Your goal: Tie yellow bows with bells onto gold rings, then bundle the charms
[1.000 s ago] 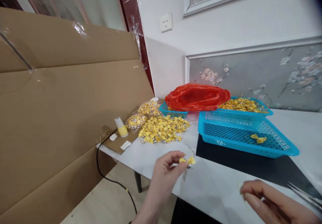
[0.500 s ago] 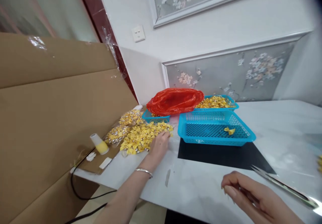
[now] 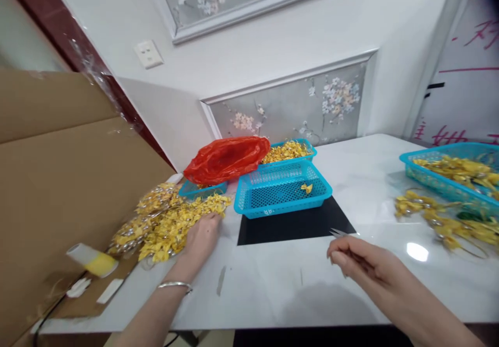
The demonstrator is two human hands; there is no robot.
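My left hand lies palm down on the edge of a heap of small yellow bows at the table's left, fingers spread over them; a silver bangle is on its wrist. My right hand hovers low over the white table with its fingers curled together and nothing seen in it. The thin metal tips of a tool show on the table just beyond those fingers. An almost bare blue mesh basket holds a single yellow bow.
A red plastic bag covers one blue basket; another behind it is full of yellow bows. A further blue basket and loose bows sit right. A black mat, cardboard sheets and a yellow spool are nearby.
My left hand carried a yellow bow from near the table's front to the heap and now rests there without it. My view swung right, showing the right-hand basket.
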